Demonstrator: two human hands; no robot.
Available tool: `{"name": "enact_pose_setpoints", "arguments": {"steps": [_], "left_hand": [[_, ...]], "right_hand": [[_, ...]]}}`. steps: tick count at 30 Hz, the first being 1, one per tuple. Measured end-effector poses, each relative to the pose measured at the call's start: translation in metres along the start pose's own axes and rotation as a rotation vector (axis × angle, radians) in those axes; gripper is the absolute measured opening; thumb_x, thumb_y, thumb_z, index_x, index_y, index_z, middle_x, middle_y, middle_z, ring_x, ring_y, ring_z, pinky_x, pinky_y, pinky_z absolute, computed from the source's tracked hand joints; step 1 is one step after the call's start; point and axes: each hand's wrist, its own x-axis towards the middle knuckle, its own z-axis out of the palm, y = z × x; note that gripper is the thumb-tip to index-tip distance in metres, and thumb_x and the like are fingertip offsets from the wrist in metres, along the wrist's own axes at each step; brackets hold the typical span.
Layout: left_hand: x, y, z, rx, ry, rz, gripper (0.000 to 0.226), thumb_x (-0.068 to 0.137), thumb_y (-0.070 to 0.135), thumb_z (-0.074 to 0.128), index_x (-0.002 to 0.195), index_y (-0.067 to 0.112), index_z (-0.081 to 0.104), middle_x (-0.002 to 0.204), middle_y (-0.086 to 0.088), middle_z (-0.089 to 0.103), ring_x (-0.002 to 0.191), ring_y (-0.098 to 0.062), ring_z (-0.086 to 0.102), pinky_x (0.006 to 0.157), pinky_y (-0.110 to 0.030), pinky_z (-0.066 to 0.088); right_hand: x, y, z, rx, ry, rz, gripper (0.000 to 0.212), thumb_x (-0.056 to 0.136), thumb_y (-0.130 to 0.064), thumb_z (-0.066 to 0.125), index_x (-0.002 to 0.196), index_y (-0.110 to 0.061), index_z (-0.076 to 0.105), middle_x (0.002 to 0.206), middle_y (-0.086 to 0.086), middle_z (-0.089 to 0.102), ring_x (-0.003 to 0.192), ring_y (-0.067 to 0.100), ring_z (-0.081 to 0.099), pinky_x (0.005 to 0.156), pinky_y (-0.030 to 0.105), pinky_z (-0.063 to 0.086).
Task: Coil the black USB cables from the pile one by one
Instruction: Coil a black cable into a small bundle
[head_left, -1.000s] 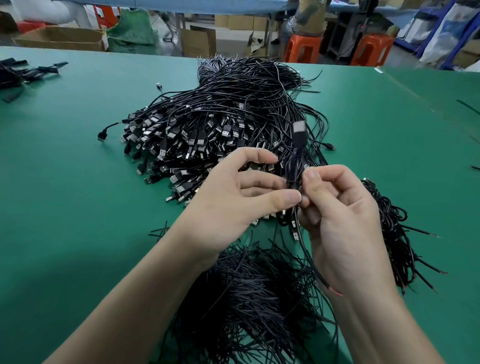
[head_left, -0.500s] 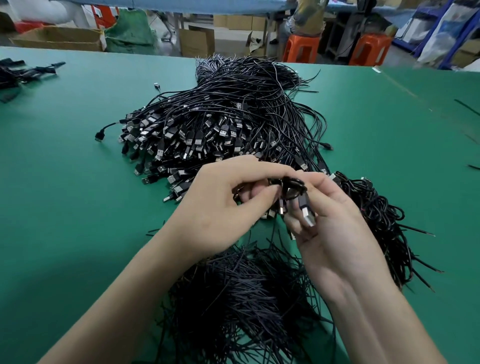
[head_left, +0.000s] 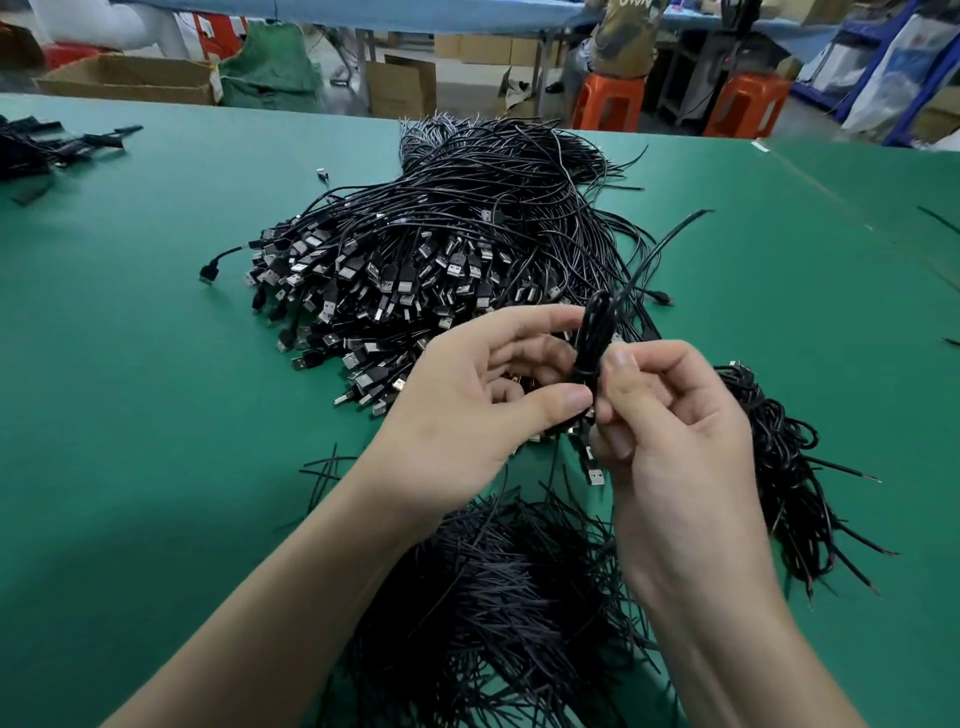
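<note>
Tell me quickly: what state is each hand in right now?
Left hand: pinches the coiled cable between thumb and forefinger.
Right hand: grips the same cable from the other side.

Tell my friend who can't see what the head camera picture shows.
Two bare hands hold a coiled black USB cable over a green table, the left hand and right hand pinching it while its USB plug hangs below. Behind lies a big pile of loose USB cables.
</note>
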Motion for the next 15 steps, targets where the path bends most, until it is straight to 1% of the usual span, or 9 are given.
{"name": "enact_pose_setpoints", "arguments": {"steps": [2, 3, 4, 6, 9, 10, 12, 14, 15], "left_hand": [[-0.001, 0.003, -0.001, 0.224, 0.023, 0.107, 0.042, 0.087, -0.001, 0.077, 0.120, 0.025, 0.075, 0.100, 0.015, 0.074, 0.087, 0.005, 0.063, 0.072, -0.014, 0.047], [-0.001, 0.004, -0.002, 0.347, 0.036, 0.184, 0.039, 0.087, 0.001, 0.077, 0.117, 0.027, 0.076, 0.100, 0.019, 0.073, 0.091, 0.005, 0.064, 0.077, -0.011, 0.045], [-0.001, 0.005, -0.003, 0.451, 0.045, 0.274, 0.037, 0.087, 0.002, 0.077, 0.115, 0.027, 0.076, 0.102, 0.019, 0.072, 0.099, 0.000, 0.065, 0.083, -0.012, 0.046], [0.000, 0.005, -0.008, 0.599, 0.059, 0.445, 0.034, 0.089, 0.001, 0.077, 0.112, 0.026, 0.078, 0.106, 0.011, 0.067, 0.107, -0.012, 0.062, 0.093, -0.023, 0.047], [0.001, 0.003, -0.015, 0.726, 0.062, 0.612, 0.031, 0.093, 0.002, 0.075, 0.107, 0.030, 0.080, 0.101, 0.003, 0.058, 0.095, -0.020, 0.051, 0.082, -0.027, 0.040], [0.001, 0.001, -0.016, 0.716, 0.050, 0.625, 0.031, 0.094, 0.002, 0.074, 0.107, 0.030, 0.080, 0.099, 0.001, 0.055, 0.091, -0.020, 0.050, 0.079, -0.026, 0.039], [0.002, -0.001, -0.017, 0.649, 0.034, 0.597, 0.029, 0.094, 0.000, 0.073, 0.106, 0.026, 0.081, 0.099, -0.003, 0.055, 0.089, -0.018, 0.053, 0.078, -0.022, 0.041], [0.002, -0.002, -0.016, 0.590, 0.042, 0.540, 0.027, 0.093, -0.003, 0.072, 0.105, 0.020, 0.082, 0.101, -0.004, 0.060, 0.095, -0.016, 0.060, 0.083, -0.020, 0.045], [0.002, -0.003, -0.015, 0.563, 0.043, 0.509, 0.027, 0.093, -0.004, 0.071, 0.105, 0.018, 0.082, 0.103, -0.002, 0.064, 0.100, -0.016, 0.063, 0.086, -0.020, 0.047]], "right_hand": [[0.003, 0.000, -0.002, 0.068, -0.017, 0.095, 0.026, 0.097, -0.010, 0.062, 0.073, -0.021, 0.066, 0.057, -0.005, 0.049, 0.047, 0.004, 0.038, 0.047, 0.016, 0.035], [0.004, -0.001, -0.003, 0.100, -0.029, 0.146, 0.029, 0.096, -0.008, 0.061, 0.072, -0.022, 0.067, 0.057, -0.005, 0.048, 0.046, 0.004, 0.036, 0.045, 0.015, 0.034], [0.005, -0.001, -0.004, 0.136, -0.044, 0.200, 0.028, 0.094, -0.006, 0.060, 0.072, -0.021, 0.068, 0.057, -0.004, 0.047, 0.045, 0.004, 0.035, 0.043, 0.015, 0.032], [0.008, -0.001, -0.004, 0.216, -0.072, 0.310, 0.022, 0.085, -0.002, 0.060, 0.072, -0.016, 0.071, 0.058, -0.002, 0.047, 0.045, 0.005, 0.032, 0.038, 0.014, 0.027], [0.009, 0.001, 0.001, 0.299, -0.032, 0.430, 0.011, 0.061, -0.010, 0.064, 0.058, -0.014, 0.074, 0.059, 0.003, 0.049, 0.056, 0.013, 0.031, 0.032, 0.014, 0.024], [0.009, 0.002, 0.002, 0.318, -0.017, 0.440, 0.009, 0.058, -0.011, 0.065, 0.055, -0.014, 0.074, 0.059, 0.004, 0.048, 0.057, 0.014, 0.030, 0.031, 0.013, 0.023], [0.006, 0.001, 0.003, 0.258, -0.029, 0.385, 0.008, 0.063, -0.015, 0.069, 0.058, -0.018, 0.074, 0.059, 0.003, 0.049, 0.055, 0.013, 0.034, 0.032, 0.014, 0.026], [0.004, -0.001, 0.001, 0.088, -0.060, 0.299, 0.011, 0.078, -0.019, 0.071, 0.069, -0.023, 0.075, 0.063, 0.000, 0.054, 0.052, 0.009, 0.044, 0.038, 0.016, 0.032], [0.004, -0.001, -0.002, 0.005, -0.072, 0.268, 0.014, 0.087, -0.020, 0.069, 0.075, -0.026, 0.074, 0.068, -0.001, 0.058, 0.055, 0.007, 0.049, 0.041, 0.018, 0.036]]}}
